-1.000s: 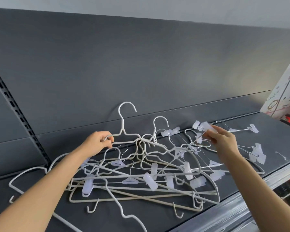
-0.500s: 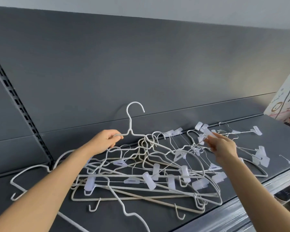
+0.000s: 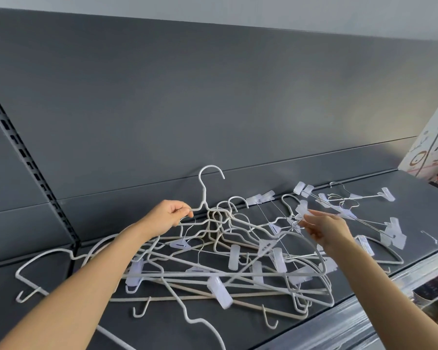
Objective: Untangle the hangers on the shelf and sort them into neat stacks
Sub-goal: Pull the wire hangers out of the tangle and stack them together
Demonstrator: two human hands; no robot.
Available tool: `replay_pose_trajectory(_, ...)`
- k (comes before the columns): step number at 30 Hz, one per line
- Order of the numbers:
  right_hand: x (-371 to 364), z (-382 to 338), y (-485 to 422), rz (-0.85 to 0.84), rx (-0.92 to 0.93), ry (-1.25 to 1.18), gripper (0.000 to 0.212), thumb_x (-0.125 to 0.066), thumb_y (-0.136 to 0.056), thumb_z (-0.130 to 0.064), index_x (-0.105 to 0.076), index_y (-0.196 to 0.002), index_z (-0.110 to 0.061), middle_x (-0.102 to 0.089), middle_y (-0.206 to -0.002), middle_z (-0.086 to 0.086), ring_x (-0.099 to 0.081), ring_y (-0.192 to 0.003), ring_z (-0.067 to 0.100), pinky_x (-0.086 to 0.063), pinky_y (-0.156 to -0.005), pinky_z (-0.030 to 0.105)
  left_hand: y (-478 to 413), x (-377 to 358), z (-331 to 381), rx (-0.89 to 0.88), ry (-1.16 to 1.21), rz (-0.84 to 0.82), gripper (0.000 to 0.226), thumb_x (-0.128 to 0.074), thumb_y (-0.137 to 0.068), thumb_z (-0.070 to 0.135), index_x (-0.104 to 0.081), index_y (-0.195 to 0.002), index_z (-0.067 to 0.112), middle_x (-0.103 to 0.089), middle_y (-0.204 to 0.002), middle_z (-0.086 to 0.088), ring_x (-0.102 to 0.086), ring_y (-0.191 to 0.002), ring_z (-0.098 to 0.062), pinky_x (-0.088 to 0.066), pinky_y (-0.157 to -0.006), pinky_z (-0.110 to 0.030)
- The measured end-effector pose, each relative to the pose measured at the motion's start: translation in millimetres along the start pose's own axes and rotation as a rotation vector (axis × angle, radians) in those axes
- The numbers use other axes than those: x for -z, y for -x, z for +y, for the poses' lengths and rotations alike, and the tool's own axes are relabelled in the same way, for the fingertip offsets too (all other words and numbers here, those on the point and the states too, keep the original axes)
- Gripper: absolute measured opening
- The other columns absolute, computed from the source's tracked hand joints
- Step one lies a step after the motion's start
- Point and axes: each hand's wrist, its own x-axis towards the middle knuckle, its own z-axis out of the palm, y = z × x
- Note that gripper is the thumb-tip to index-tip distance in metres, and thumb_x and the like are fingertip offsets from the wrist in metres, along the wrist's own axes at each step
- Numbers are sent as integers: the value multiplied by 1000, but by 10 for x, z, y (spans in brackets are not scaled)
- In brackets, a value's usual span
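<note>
A tangled heap of white hangers [image 3: 220, 274] lies on the dark grey shelf [image 3: 415, 210]. Some are plain wire, others thin metal ones with pale plastic clips. My left hand [image 3: 166, 217] grips the shoulder of a white hanger [image 3: 204, 188] whose hook stands up against the back panel. My right hand [image 3: 324, 228] pinches a clear clip of a clip hanger [image 3: 302, 209] at the right side of the heap. More clip hangers [image 3: 359, 198] lie behind and to the right of that hand.
The grey back panel [image 3: 213, 109] rises right behind the heap, with a slotted upright [image 3: 28, 157] at the left. A printed box [image 3: 433, 152] stands at the far right. One white hanger [image 3: 36, 274] lies apart at the left. The shelf's front edge [image 3: 364, 311] runs along the lower right.
My left hand has lowered its white hanger a little toward the heap. My right hand has dropped slightly, still pinching the clip. The view has shifted a little left.
</note>
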Motion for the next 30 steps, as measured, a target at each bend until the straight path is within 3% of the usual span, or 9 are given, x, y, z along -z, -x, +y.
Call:
replay_pose_trajectory(3,20,10,-9,-18,-56,26,11,-57,-82,3,-59,-83,-7,-65,-44,4,-58,-39,11,-45,-41,18,7,-8,27,-21,-7,52,28,-44,-96,13,-63,-76,18,-26,-48,7,-23,-36,-3,-33,-41,-5)
replay_pose_trajectory(6,23,60,-42,-6,-93,-87,7,-56,-83,4,-57,-82,-3,-65,-43,5,-60,-38,10,-50,-41,15,-1,-46,56,-32,21,70,28,-45,-95,13,-63,-75,20,-26,-41,12,-24,-35,-4,-31,-43,-7)
replay_pose_trajectory(9,22,112,-54,42,-78,-142,11,-55,-84,2,-55,-93,-5,-63,-41,3,-56,-34,8,-44,-38,12,10,-81,90,-22,8,44,26,-45,-96,14,-63,-77,19,-26,-36,11,-27,-36,-4,-37,-51,-7)
replay_pose_trajectory(12,54,111,-62,95,-29,-161,23,-56,-84,1,-55,-105,-7,-63,-40,2,-53,-32,5,-40,-35,10,30,-44,90,-7,-11,13,26,-44,-96,15,-64,-80,18,-25,-38,11,-25,-36,-4,-37,-50,-7)
replay_pose_trajectory(18,221,-4,-150,365,101,-301,36,-60,-79,4,-56,-110,-14,-54,-30,-5,-47,-28,1,-36,-32,10,55,64,2,21,-44,19,26,-44,-96,18,-66,-84,14,-26,-39,8,-21,-39,-4,-24,-48,-19)
replay_pose_trajectory(23,424,43,-291,583,117,-431,20,-53,-84,1,-53,-95,-17,-51,-27,-10,-50,-28,0,-35,-31,9,70,87,-122,38,-50,84,25,-45,-96,14,-66,-83,13,-27,-39,8,-27,-34,-5,-33,-47,-9)
replay_pose_trajectory(26,461,237,-402,587,15,-114,25,-57,-81,-5,-59,-106,-4,-61,-55,5,-52,-45,14,-41,-36,16,35,27,-157,33,-67,99,22,-47,-95,16,-66,-85,18,-38,-44,8,-36,-38,-2,-39,-57,-15)
replay_pose_trajectory(28,478,352,-452,592,-13,170,29,-56,-83,-9,-59,-108,6,-53,-80,16,-48,-66,25,-40,-58,27,-5,-4,-182,29,-92,114,17,-50,-93,18,-66,-95,17,-53,-55,5,-50,-54,-3,-46,-69,-22)
replay_pose_trajectory(30,468,386,-437,589,-20,449,30,-51,-85,-6,-55,-108,13,-50,-88,20,-48,-82,28,-36,-70,33,-34,-16,-207,44,-88,119,15,-54,-91,18,-65,-101,15,-63,-69,2,-60,-72,-9,-48,-79,-28)
